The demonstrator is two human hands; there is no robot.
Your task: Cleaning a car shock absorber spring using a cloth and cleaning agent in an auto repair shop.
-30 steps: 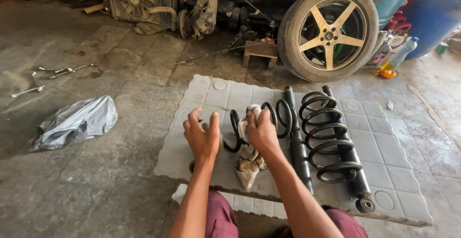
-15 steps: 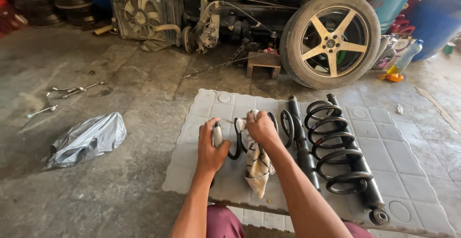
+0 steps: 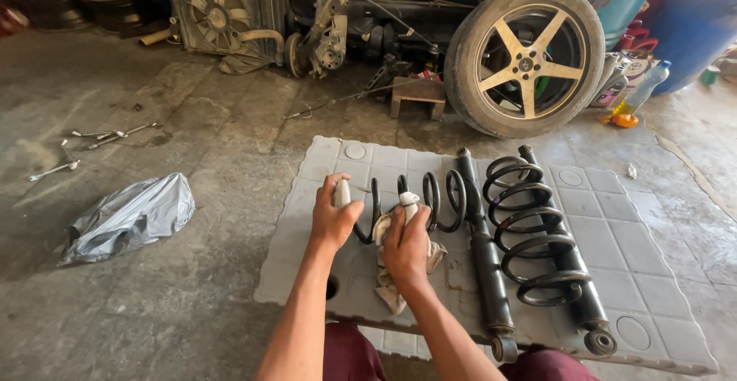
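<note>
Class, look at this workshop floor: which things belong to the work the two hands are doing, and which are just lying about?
In use:
left hand gripping the coil spring
right hand pressing a rag on it
grey mat

Lying about:
second spring
shock absorber
wheel
wrenches
plastic bag
radiator fan

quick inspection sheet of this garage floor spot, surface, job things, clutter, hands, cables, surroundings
surface: grey moulded plastic panel lying flat on stained concrete floor
job's things: black coil spring lying on its side; dirty white rag against its coils
clutter: two shock absorbers, one inside a larger spring; crumpled grey bag; wrenches
grippers: left hand grips the spring's end; right hand presses the rag on it
cables: thin wire on floor
surroundings: alloy wheel, radiator fan, blue barrels
</note>
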